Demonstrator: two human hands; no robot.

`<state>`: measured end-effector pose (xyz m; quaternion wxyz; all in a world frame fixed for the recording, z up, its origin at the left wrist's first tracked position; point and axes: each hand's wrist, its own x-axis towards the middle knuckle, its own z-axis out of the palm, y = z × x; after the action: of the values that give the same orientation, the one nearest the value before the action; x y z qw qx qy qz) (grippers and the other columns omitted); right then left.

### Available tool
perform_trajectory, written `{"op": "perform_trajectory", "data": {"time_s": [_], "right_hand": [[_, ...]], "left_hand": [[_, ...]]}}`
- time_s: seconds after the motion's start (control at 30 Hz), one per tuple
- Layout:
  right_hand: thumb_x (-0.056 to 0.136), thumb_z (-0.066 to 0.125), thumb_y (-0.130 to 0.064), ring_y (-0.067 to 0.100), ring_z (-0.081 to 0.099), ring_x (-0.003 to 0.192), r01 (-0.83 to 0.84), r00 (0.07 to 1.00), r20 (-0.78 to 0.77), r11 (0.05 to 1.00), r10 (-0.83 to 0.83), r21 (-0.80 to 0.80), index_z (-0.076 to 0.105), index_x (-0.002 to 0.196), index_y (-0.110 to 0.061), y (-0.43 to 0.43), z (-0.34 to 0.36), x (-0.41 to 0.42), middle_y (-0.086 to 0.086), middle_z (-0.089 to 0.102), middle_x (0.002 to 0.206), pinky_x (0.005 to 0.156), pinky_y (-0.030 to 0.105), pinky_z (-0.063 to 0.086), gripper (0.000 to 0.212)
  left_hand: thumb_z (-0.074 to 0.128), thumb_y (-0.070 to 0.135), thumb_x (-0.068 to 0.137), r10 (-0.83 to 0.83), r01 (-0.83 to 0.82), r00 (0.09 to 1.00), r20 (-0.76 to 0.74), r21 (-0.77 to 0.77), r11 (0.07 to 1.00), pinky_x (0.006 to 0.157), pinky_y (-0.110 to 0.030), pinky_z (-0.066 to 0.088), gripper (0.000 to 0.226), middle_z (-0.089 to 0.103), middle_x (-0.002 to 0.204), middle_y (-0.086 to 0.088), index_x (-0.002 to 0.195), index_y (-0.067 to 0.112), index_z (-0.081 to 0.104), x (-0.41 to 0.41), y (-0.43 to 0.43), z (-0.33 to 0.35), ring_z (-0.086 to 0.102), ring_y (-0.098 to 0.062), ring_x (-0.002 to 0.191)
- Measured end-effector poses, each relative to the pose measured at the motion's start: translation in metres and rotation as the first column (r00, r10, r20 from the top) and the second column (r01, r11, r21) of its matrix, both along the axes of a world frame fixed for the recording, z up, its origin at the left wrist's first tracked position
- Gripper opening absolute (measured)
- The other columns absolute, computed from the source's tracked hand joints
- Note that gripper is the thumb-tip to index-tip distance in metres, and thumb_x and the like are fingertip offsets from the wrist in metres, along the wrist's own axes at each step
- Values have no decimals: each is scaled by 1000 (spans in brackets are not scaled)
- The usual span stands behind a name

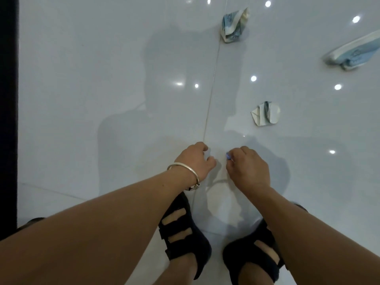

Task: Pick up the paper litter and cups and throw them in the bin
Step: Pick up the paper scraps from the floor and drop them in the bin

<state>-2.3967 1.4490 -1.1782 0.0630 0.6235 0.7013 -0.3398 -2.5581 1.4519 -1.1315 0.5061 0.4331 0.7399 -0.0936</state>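
Three pieces of litter lie on the glossy white tiled floor point(102, 79). A crumpled blue-and-white paper point(265, 113) rests closest, just ahead and to the right of my hands. A second crumpled paper point(234, 25) sits farther off, and a flattened blue-and-white paper cup point(353, 52) lies at the far right. My left hand point(195, 159), with a silver bangle on its wrist, and my right hand point(246, 167) are held close together above the floor. Each pinches an edge of what looks like a thin see-through bag point(228, 206) hanging between them. No bin shows.
My two feet in black strapped sandals point(183, 229) stand on the floor right below the hands. A dark strip point(8, 120) runs along the left edge. Ceiling lights reflect off the tiles.
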Motion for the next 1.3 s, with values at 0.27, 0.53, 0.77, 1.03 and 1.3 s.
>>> {"op": "perform_trajectory", "data": {"time_s": [0.27,0.53,0.77,1.03,1.3], "right_hand": [[81,72,-25,20,60,76,-68,994,-80,989,79,128,71,89,-18,19,85,6,-2,65,82,56,27,41,10],[77,76,-43,9,61,72,12,984,-177,990,13,138,70,100,-24,43,119,33,-9,64,87,59,21,42,30],[78,68,-56,31,48,116,192,978,57,976,-198,98,37,139,-31,88,53,56,5,40,135,83,42,47,73],[78,72,-41,32,40,111,104,989,103,993,-109,55,50,127,-24,89,-2,27,8,38,125,71,35,37,57],[68,81,-47,18,53,111,268,918,-315,962,-240,47,37,142,-20,49,89,33,0,52,127,83,26,43,90]], "left_hand": [[66,43,81,157,-162,974,166,17,987,65,-13,38,27,64,93,10,100,23,62,25,27,56,59,-6,84],[63,18,83,129,-147,977,170,101,984,64,-17,45,8,65,80,6,80,25,62,41,55,90,62,-11,75],[43,15,85,175,-180,981,85,60,982,65,-37,54,10,65,82,-6,76,20,45,23,52,54,64,-23,73],[31,1,85,126,-130,990,69,59,990,76,-39,54,39,61,83,-4,84,29,58,-6,35,21,63,-30,83],[54,46,86,408,-405,888,210,-61,912,72,-39,54,28,60,76,-3,84,19,55,47,59,75,64,-23,68]]}}
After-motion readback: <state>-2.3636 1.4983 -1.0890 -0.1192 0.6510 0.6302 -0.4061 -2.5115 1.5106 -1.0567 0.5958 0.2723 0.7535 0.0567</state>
